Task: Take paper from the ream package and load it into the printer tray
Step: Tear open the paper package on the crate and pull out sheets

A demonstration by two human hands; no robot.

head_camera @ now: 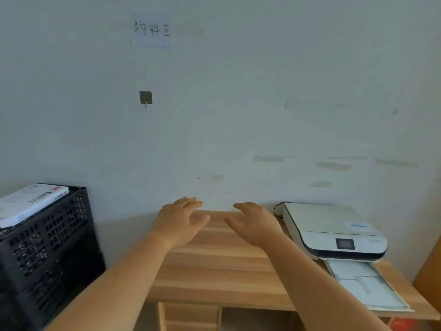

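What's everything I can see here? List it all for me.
ream package: one, white, lying on top of the crate, far left.
crate: one, black, perforated, left of the desk.
desk: one, light wood, centre.
printer: one, white and dark, on the desk's right end.
printer tray: one, pale, pulled out at the printer's front.
paper sign: one, handwritten, on the wall.
hook: one, grey, on the wall.
left hand: open, over the desk.
right hand: open, over the desk.

Two bare forearms reach from the bottom edge toward frame centre; left hand [179, 222] and right hand [253, 223] empty, fingers relaxed, palms down.
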